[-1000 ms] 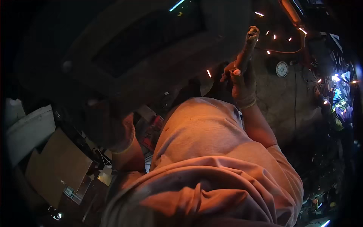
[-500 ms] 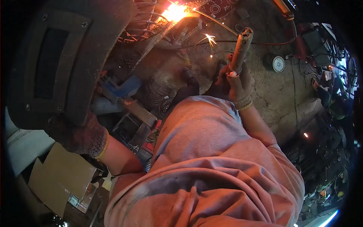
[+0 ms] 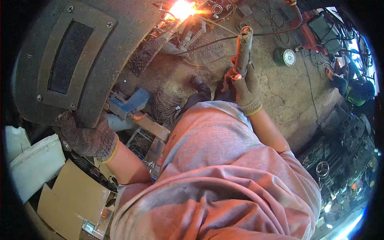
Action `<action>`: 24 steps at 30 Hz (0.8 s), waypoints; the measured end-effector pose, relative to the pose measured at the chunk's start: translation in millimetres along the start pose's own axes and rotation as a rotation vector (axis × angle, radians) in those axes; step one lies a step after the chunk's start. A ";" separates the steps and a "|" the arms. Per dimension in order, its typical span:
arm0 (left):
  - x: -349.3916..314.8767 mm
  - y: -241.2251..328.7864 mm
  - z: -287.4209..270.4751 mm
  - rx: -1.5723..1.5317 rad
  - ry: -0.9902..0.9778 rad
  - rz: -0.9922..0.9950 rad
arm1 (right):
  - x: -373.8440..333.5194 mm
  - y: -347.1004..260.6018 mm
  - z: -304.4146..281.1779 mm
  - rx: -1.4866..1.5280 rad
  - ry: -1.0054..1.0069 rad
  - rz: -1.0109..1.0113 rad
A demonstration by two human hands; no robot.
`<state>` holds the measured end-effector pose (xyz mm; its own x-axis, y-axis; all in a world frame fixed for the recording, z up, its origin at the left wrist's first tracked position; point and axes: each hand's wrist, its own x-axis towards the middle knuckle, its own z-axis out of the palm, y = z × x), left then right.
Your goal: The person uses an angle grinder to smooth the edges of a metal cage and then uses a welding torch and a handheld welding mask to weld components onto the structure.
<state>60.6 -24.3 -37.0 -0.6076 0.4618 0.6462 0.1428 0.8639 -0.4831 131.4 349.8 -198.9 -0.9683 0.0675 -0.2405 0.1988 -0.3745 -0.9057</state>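
Observation:
My left hand [image 3: 91, 139], in a knitted work glove, is closed on the lower edge of a dark hand-held welding shield [image 3: 114, 50]. A dark rectangular window [image 3: 70, 58] is set in the shield. My right hand [image 3: 249, 95], gloved too, grips a worn tube-shaped welding electrode holder [image 3: 243, 50] pointing upward. From near its tip a thin welding rod [image 3: 218, 25] runs up-left to a glaring orange-white arc [image 3: 182, 10]. Glare hides the rod's end. Below the arc is a rough dark metal piece [image 3: 148, 56], partly behind the shield.
A cable [image 3: 272, 34] crosses the concrete floor. A round can [image 3: 285, 57] stands right of my right hand. Coiled wire [image 3: 165, 106], a blue metal tool [image 3: 132, 102] and cardboard [image 3: 72, 196] lie to the left. Another person [image 3: 358, 88] crouches at far right beyond dark machine parts [image 3: 340, 138].
The shield has shifted right and up in the picture. My right hand and the holder appear slightly farther left, along with the floor scene. Flying sparks have gone, and the surroundings look brighter.

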 end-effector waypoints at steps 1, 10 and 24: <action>-3.0 -2.9 -0.7 -0.025 -0.002 -0.005 | 1.3 -3.6 2.7 -0.034 0.004 -0.013; -21.3 -14.5 1.9 0.058 -0.028 -0.003 | 20.4 14.0 -29.9 -0.309 -0.103 -0.052; 22.0 17.3 -7.7 -0.170 -0.032 0.011 | 17.2 14.8 4.7 -0.256 0.002 -0.056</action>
<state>55.7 2.4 -26.7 -0.6294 0.4668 0.6212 0.2778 0.8818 -0.3811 117.0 341.1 -214.8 -0.9786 0.0830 -0.1881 0.1771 -0.1241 -0.9763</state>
